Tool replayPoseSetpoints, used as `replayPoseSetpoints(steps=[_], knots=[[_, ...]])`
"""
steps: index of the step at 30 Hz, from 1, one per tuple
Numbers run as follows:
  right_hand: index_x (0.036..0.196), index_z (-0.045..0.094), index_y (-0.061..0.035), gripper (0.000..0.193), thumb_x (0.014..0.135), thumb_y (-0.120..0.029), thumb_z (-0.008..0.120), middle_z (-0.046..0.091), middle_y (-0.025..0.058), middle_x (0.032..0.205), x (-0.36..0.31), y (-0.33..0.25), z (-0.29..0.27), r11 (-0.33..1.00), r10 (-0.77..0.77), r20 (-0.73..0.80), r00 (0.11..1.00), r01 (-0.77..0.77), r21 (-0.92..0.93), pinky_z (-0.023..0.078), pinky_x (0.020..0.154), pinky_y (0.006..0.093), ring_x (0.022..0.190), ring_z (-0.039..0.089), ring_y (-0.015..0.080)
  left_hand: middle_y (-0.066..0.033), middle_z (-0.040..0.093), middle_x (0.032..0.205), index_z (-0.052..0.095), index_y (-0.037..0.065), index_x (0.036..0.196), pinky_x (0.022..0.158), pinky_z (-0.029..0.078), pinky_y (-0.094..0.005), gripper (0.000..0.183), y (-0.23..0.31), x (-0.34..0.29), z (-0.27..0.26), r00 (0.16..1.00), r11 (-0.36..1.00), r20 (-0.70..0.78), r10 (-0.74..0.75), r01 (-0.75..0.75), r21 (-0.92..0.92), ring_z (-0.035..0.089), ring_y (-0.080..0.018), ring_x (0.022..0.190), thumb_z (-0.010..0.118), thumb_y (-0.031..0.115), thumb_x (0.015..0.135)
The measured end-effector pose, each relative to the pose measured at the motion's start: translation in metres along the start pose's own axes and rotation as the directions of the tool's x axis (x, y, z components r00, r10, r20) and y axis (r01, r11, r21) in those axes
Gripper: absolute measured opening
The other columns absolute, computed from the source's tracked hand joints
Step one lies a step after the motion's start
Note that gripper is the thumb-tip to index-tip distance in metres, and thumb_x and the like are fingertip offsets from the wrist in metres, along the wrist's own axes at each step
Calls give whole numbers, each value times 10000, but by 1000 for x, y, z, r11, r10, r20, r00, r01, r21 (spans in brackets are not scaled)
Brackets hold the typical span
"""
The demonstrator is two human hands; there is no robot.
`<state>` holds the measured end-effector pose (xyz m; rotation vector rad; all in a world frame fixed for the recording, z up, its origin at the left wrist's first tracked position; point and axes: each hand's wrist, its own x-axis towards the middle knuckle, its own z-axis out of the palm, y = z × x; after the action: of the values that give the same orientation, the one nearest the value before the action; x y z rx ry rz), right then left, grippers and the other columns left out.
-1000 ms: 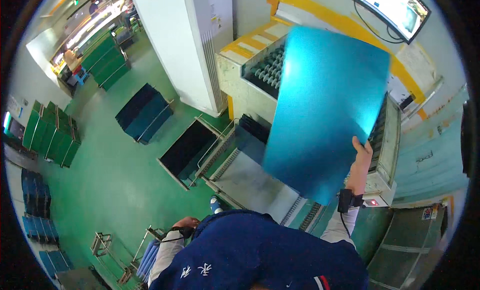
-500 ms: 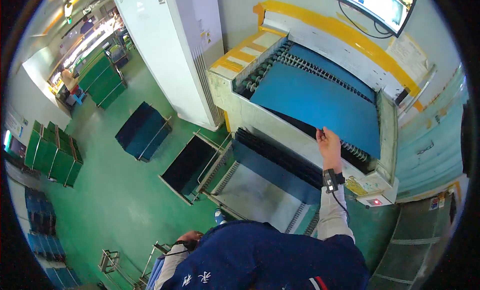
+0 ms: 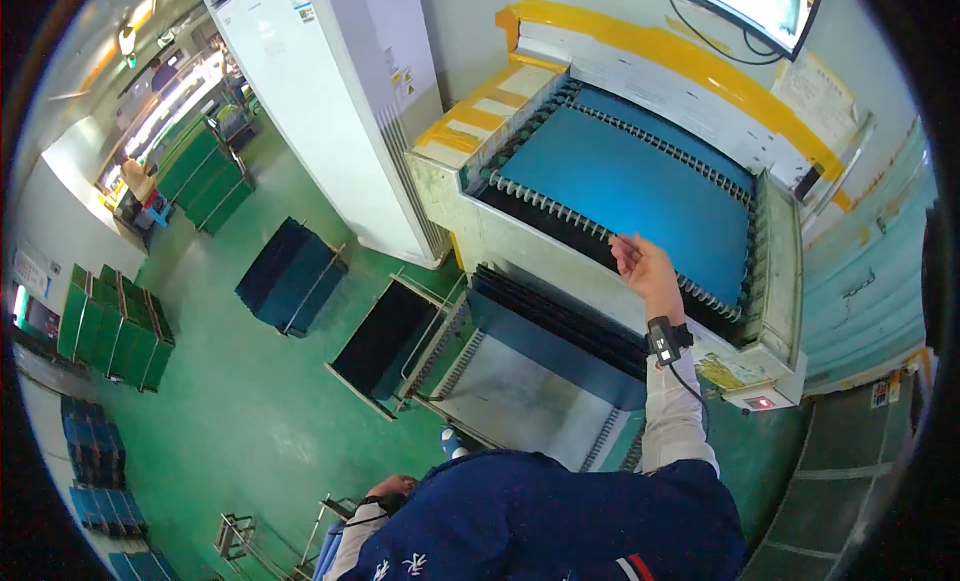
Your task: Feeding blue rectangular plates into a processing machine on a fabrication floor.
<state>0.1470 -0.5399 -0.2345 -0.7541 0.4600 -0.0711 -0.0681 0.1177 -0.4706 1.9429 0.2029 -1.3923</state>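
Observation:
A flat blue panel (image 3: 625, 196) lies on the rollers of a roller conveyor machine (image 3: 465, 191). At the machine's front edge is my right hand (image 3: 648, 273), just short of the panel's near side. Its fingers stretch forward, slightly apart, and nothing shows in them. My left hand (image 3: 395, 487) is low by my waist, partly behind my blue garment, so its fingers are hidden. Below the machine, a rack (image 3: 535, 386) holds several dark blue panels (image 3: 560, 326) upright along its far side.
Left of the rack stands a cart (image 3: 385, 341) with dark panels. Farther off on the green floor are another panel cart (image 3: 290, 276) and green panel stacks (image 3: 118, 326). A tall white cabinet (image 3: 320, 111) adjoins the machine; a screen (image 3: 765, 11) hangs above.
The blue panel has gone from tilted, its near edge in my right hand, to flat on the rollers. My right hand has let go and drawn slightly back.

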Motion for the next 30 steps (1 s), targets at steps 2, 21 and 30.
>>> replayPoseSetpoints(steps=[2, 21, 30], knots=[[1076, 586, 12, 282, 924, -220, 533, 663, 133, 995, -5, -1, 7, 997, -47, 33, 998, 49, -66, 527, 682, 296, 836, 645, 191, -107, 671, 1058, 656, 7, 1083, 837, 474, -353, 410, -8, 5, 0, 999, 1000, -30, -20, 20, 10, 618, -219, 940, 710, 246, 754], [1178, 601, -141, 366, 829, -250, 610, 536, 86, 1299, 13, 19, -9, -420, -697, 367, 616, 64, -905, 358, 990, 479, 1221, 456, 325, -102, 665, 1093, 657, 57, 1096, 865, 468, -346, 389, -7, 1, 4, 998, 991, -3, 66, -65, 113, 620, -223, 949, 651, 303, 796], [1215, 574, -120, 401, 844, -271, 599, 506, 98, 1328, 10, 16, -13, -444, -659, 364, 658, 50, -895, 359, 995, 493, 1229, 441, 332, -61, 691, 997, 668, 73, 1069, 727, 488, -352, 308, 37, -31, 5, 992, 982, -79, 95, -81, 172, 619, -180, 833, 594, 259, 834]])
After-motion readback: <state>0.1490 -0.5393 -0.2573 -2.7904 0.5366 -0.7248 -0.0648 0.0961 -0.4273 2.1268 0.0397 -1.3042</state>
